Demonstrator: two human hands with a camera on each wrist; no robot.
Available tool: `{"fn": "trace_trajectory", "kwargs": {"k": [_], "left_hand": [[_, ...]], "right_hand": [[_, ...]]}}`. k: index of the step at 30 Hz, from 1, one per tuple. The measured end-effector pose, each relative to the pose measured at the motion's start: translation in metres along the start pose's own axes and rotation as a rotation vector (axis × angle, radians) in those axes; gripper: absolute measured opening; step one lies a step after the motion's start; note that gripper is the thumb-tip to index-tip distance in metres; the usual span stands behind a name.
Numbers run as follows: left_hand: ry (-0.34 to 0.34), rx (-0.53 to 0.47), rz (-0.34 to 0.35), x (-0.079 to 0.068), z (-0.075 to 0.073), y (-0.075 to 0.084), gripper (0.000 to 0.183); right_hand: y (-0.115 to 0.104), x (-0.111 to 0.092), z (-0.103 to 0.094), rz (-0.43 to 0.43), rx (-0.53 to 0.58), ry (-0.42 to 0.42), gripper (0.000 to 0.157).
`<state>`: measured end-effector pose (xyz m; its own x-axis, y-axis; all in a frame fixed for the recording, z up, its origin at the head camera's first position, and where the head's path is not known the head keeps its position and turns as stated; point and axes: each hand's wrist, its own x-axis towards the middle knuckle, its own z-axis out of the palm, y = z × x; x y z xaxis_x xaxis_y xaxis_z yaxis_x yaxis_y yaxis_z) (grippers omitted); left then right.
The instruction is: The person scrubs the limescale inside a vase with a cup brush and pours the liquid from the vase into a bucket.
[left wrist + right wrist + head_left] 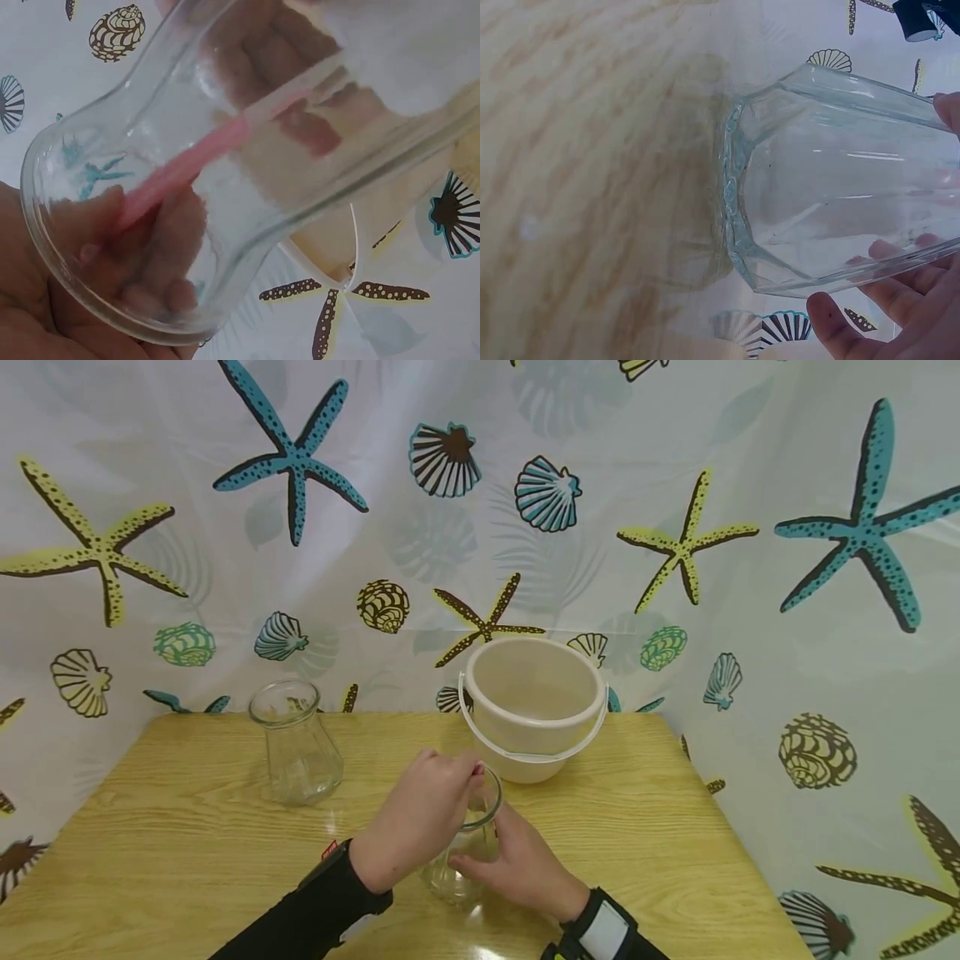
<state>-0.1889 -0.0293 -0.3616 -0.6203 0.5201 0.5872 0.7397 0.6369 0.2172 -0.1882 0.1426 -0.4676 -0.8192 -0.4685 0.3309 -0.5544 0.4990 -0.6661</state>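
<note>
A clear glass jar (450, 878) with a flared rim stands at the front middle of the table. My right hand (528, 870) grips its side, the thumb in front; the right wrist view shows fingers (907, 300) round the glass (840, 195). Over the rim, my left hand (420, 817) holds a pink-handled stick (196, 156), which runs down inside the jar. Through the glass in the left wrist view, a blurred white mass (420, 64) lies beyond the stick's far end; it looks like a brush or sponge head, but its kind is unclear.
Behind to the left stands another clear glass jar (300, 768). A cream bucket (525, 739) with a white handle is just beyond my hands. The wooden table (187, 860) ends at a shell-patterned curtain (420, 552).
</note>
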Motion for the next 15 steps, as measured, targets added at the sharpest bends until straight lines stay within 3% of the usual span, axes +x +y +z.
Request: {"fn": "trace_trajectory", "kwargs": {"k": [8, 15], "left_hand": [[-0.03, -0.073, 0.012, -0.0002, 0.001, 0.0087, 0.012], [-0.05, -0.04, 0.037, -0.005, -0.0059, 0.011, 0.013]], "right_hand": [[-0.0012, 0.0007, 0.0001, -0.016, -0.004, -0.009, 0.082], [-0.0012, 0.0014, 0.0011, -0.025, -0.012, -0.001, 0.08]]}}
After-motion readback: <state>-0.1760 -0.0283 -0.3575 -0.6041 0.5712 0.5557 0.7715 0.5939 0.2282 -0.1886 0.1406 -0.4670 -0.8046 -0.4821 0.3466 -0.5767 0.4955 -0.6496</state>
